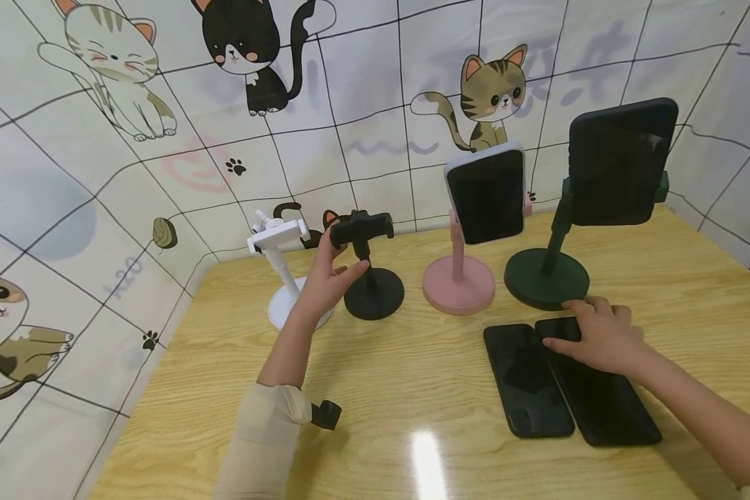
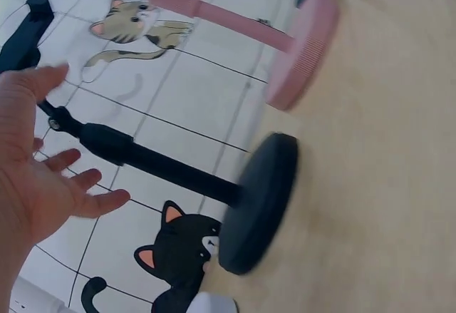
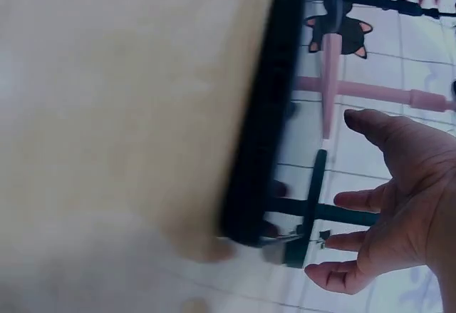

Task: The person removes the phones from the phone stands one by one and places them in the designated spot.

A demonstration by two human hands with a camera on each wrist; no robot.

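Observation:
My left hand (image 1: 323,281) is at a black phone stand (image 1: 375,295). Its fingers reach behind the black clamp (image 1: 375,224) and its thumb lies in front of the post in the head view. In the left wrist view the fingers are spread and not wrapped round the post. My right hand (image 1: 609,340), fingers loosely bent, is over the far end of a large black phone (image 1: 606,406). A smaller black phone (image 1: 528,382) lies flat beside it on the left. The right wrist view shows the palm and loose fingers (image 3: 335,281) with nothing held.
A white phone stand (image 1: 281,267) stands left of the black one. To the right, a pink stand (image 1: 458,285) holds a phone (image 1: 490,194), and a dark green stand (image 1: 546,278) holds a larger black tablet-like device (image 1: 621,163). A cat-print sheet (image 1: 375,97) hangs behind the table.

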